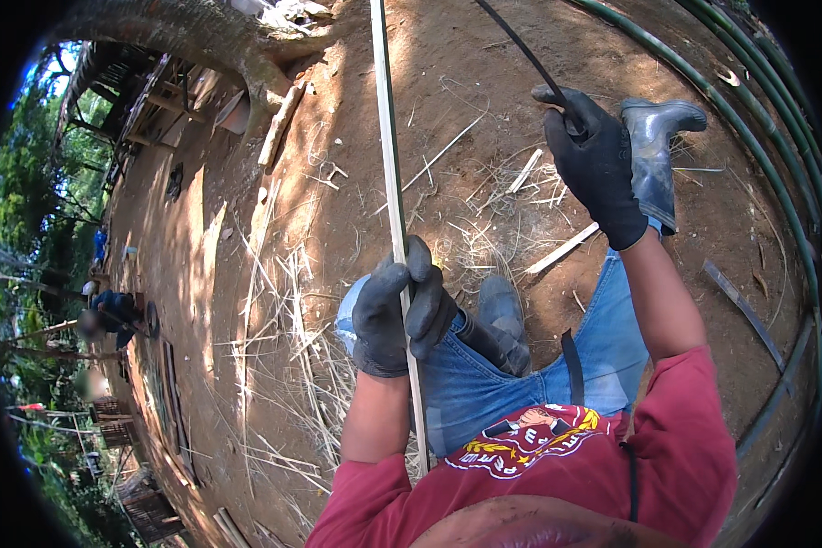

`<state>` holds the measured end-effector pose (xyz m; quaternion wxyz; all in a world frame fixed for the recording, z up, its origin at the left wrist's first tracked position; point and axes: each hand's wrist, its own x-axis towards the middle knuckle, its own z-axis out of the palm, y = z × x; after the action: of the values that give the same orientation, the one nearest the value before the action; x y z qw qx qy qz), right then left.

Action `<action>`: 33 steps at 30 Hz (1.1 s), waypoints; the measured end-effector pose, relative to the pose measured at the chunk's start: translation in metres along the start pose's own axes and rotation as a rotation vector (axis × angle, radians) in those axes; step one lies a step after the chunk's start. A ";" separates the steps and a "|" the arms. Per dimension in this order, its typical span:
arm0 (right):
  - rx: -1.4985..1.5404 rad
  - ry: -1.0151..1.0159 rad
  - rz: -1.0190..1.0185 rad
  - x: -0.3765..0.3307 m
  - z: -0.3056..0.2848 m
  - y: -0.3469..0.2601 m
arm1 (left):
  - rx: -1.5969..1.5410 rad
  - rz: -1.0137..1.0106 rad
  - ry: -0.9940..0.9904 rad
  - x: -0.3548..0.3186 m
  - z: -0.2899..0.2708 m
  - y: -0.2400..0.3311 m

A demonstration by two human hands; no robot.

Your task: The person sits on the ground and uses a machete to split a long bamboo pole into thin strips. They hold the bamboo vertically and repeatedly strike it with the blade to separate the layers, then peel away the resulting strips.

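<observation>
The left grip (381, 329), in a dark glove, is wrapped around a long pale bamboo strip (390, 137), which stands over the left knee, its lower end beside the red shirt (530, 457). The right grip (598, 160), gloved too, is curled around the base of a thin dark blade (525, 50) that points away from the body, well apart from the strip. Below the hands are blue jeans (484, 384) and two grey boots (653, 146) on the dirt ground (205, 420). Pale shavings (301, 329) lie scattered around the boots and left of the strip. Green poles (662, 55) follow the ground's right edge; near its far left corner, a short log (279, 123) lies beside a tree trunk (192, 32). Along the left edge, another person (119, 315) in blue bends over.
</observation>
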<state>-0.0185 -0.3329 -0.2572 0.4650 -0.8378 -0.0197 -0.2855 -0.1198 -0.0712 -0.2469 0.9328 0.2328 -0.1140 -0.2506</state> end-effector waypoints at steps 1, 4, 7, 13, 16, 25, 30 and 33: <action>-0.054 -0.054 -0.074 -0.007 -0.004 -0.012 | 0.091 0.012 0.021 0.000 0.000 -0.002; -0.099 -0.091 -0.500 -0.030 -0.002 -0.043 | 0.335 0.052 0.116 0.000 0.003 -0.005; -0.250 -0.265 -0.638 -0.055 -0.007 -0.071 | 0.455 0.029 0.201 -0.006 0.005 -0.005; -0.400 -0.287 -0.688 -0.070 0.006 -0.073 | 0.452 0.060 0.182 -0.009 -0.004 -0.009; -0.464 -0.264 -0.691 -0.062 0.008 -0.067 | 0.511 0.038 0.256 -0.007 0.002 -0.008; -0.503 -0.074 -0.686 -0.016 0.006 -0.050 | 0.473 -0.003 0.226 -0.001 0.010 -0.006; -0.494 0.025 -0.676 0.030 0.004 -0.042 | 0.512 -0.019 0.249 -0.003 0.017 -0.006; -0.487 0.102 -0.704 0.068 0.005 -0.024 | 0.523 -0.027 0.251 -0.002 0.019 -0.006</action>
<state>0.0340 -0.3313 -0.2072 0.1283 -0.8502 -0.2132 -0.4639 -0.1298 -0.0816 -0.2337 0.8444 0.4962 -0.0551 -0.1944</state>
